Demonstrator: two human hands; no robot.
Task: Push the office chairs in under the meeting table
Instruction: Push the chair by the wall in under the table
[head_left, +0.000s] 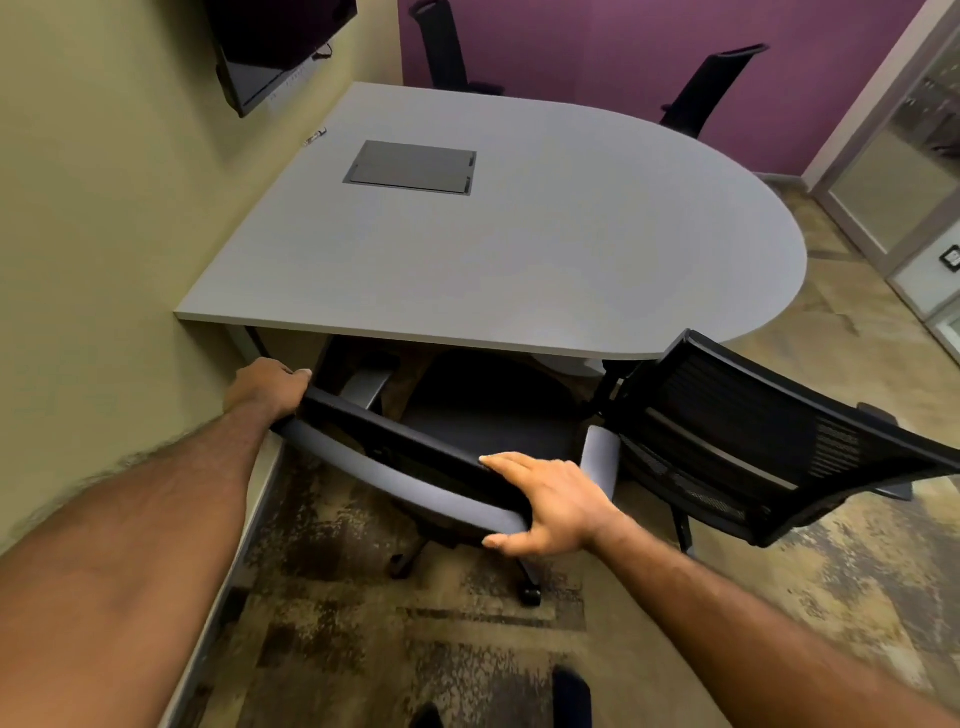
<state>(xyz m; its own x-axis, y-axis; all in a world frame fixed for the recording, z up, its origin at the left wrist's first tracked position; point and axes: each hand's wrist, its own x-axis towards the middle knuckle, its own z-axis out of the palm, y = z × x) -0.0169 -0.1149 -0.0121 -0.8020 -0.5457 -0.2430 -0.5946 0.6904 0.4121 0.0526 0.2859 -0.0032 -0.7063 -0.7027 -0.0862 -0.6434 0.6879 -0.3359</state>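
Office chair (467, 415) gripped at backrest top: left hand (267, 387) and right hand (550, 501) clamped around rim; rolls easily on casters.

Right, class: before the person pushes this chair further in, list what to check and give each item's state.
1. Left hand has a grip on the chair back: ok.
2. Right hand has a grip on it: ok.
3. Seat lower than the meeting table edge: ok.
4. Neighbouring chair clear of the path: not ok, it sits very close.
5. Casters free to roll on the carpet: cannot tell.
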